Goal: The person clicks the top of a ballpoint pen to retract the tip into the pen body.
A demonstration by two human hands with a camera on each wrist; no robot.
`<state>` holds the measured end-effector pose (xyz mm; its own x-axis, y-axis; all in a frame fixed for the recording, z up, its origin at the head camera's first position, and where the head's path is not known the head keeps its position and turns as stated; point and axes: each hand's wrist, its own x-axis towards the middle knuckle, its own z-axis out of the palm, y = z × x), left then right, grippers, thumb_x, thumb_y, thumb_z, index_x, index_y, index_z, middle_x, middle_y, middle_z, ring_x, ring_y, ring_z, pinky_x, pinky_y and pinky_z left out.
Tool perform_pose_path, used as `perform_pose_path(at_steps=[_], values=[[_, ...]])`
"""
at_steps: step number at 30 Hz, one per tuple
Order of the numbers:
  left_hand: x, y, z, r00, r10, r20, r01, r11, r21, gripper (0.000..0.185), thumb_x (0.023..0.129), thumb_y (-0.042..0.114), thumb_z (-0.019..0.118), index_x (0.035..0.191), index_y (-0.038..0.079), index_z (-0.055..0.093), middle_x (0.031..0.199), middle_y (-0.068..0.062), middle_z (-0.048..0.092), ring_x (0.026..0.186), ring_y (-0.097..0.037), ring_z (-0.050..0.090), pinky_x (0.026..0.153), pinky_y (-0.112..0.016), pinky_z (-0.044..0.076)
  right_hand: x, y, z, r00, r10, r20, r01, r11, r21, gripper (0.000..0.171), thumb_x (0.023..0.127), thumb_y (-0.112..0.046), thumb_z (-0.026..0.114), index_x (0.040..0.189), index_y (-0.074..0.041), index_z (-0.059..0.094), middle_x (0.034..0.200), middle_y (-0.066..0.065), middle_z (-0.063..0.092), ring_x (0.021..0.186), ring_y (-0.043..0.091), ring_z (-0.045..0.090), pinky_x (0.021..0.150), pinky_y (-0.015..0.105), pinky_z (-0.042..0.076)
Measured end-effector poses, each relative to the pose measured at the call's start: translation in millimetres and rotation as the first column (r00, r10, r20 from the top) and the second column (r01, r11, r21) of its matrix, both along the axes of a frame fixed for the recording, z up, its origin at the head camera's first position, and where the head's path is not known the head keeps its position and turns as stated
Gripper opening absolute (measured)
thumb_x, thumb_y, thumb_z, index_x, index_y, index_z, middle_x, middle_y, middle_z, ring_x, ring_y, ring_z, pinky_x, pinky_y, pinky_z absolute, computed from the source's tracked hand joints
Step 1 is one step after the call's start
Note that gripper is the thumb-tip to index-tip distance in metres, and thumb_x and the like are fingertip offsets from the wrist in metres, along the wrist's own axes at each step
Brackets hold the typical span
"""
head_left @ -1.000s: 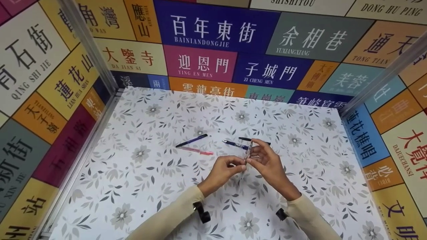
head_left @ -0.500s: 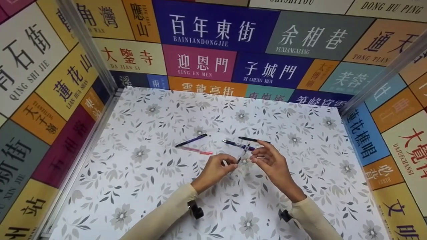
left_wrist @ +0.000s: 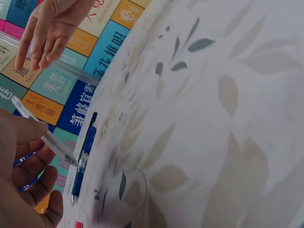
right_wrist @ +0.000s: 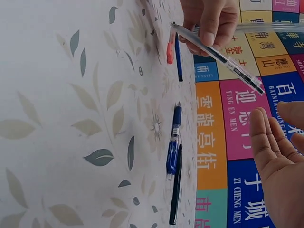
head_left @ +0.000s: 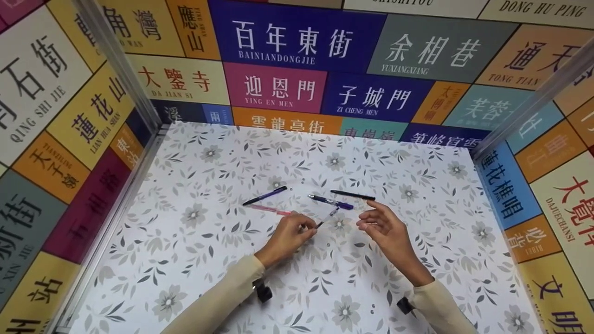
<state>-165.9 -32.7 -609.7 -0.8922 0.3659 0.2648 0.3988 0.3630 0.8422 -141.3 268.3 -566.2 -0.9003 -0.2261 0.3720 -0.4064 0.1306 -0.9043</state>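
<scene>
Head view looks steeply down at the floral-patterned white tabletop (head_left: 185,260); both wrist views skim it closely, sharing the blue plastic pen (head_left: 332,202).

Four pens (head_left: 330,202) lie beyond hands; tabletop (head_left: 185,260) nearer side bare.

Table (head_left: 195,260) w/ white-grey floral leaf cover. 3 walls (head_left: 297,60) boxed round it, colour panels w/ Chinese street names + pinyin. Alu corner posts (head_left: 125,69). Even, soft light.
</scene>
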Motion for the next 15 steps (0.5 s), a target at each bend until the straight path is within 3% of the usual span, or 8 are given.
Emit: perform_pose_path(at_steps=[8,15], values=[[-2.9,-13.6,-9.2,0.997,0.008,-0.077,-0.018,0.992,-0.122,0.004,0.098,0.011,0.083,0.101,0.01,0.084,0.098,-0.001,0.079,0.096,-0.022,0.068,0.089,-0.037,0.054,3.8,10.0,-4.9,0.999,-0.039,0.021,0.038,0.999,0.033,0.057,0.101,0.012,0.071,0.155,0.003,0.055,0.122,0.031,0.069,0.107,0.023,0.075,0.09,0.028,0.062],[-5.0,-24.2,-16.5,0.99,0.004,-0.139,-0.029,0.983,-0.18,0.006,0.095,0.009,0.085,0.101,0.009,0.084,0.098,-0.002,0.081,0.098,-0.023,0.067,0.091,-0.04,0.054,5.5,19.3,-10.9,0.999,-0.043,0.019,0.043,0.999,0.008,0.046,0.104,0.012,0.065,0.149,0.006,0.059,0.121,0.035,0.066,0.106,0.025,0.076,0.09,0.031,0.063]])
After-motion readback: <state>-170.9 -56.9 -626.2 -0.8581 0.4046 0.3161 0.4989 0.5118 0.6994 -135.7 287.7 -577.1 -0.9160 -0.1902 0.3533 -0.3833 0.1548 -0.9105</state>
